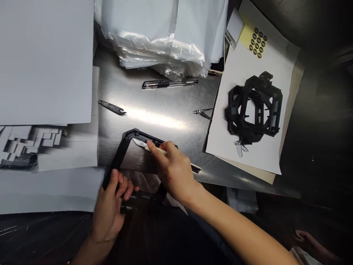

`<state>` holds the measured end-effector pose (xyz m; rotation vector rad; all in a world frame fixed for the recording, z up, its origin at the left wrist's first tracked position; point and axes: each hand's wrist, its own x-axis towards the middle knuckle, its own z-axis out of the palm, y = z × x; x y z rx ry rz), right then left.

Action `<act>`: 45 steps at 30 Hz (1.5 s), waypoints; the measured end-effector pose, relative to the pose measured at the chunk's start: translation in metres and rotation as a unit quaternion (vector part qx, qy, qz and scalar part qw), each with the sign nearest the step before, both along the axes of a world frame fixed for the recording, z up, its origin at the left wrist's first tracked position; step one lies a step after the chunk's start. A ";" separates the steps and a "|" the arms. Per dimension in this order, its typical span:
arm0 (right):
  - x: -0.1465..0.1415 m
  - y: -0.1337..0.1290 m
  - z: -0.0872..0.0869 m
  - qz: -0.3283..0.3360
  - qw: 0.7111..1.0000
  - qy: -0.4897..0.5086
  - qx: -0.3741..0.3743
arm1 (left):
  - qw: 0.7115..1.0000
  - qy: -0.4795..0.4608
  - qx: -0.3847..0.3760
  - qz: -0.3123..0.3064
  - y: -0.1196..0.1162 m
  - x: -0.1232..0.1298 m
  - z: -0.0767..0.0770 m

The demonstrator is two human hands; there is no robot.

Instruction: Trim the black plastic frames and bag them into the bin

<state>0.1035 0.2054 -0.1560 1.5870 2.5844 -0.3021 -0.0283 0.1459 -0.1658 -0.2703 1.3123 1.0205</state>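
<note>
My left hand (109,206) is closed around the lower left side of a black plastic frame (117,158). The frame is tilted over the near edge of the metal table. In my right hand (176,171) is a knife (141,142) with a pale handle, its blade lying against the inside of the frame's upper left corner. Part of the frame's right side is hidden behind my right hand. Beyond the frame lie a small black hand tool (111,107), a black pen (169,84) and small metal nippers (203,112).
Stacked clear plastic bags (165,25) fill the back. To the right, a white sheet (220,136) bears several black plastic frames (242,129), a second metal tool (241,148) and a yellow sticker sheet (246,35). White board (45,62) covers the left. Another person's hand (309,237) shows lower right.
</note>
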 end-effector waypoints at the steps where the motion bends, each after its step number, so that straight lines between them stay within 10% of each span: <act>1: 0.002 -0.004 -0.007 -0.002 1.000 0.016 0.024 | 1.000 0.002 -0.003 -0.002 0.000 0.000 0.000; 6: 0.005 -0.008 -0.017 -0.022 0.994 0.078 0.077 | 1.000 0.005 -0.011 -0.005 0.001 0.001 0.001; 22: 0.007 0.016 0.017 -0.006 0.988 0.051 -0.144 | 1.000 0.002 -0.008 -0.009 -0.002 -0.002 -0.002; 45: 0.001 0.025 0.029 -0.015 0.983 -0.004 -0.185 | 1.000 0.006 -0.004 -0.015 -0.005 -0.002 -0.003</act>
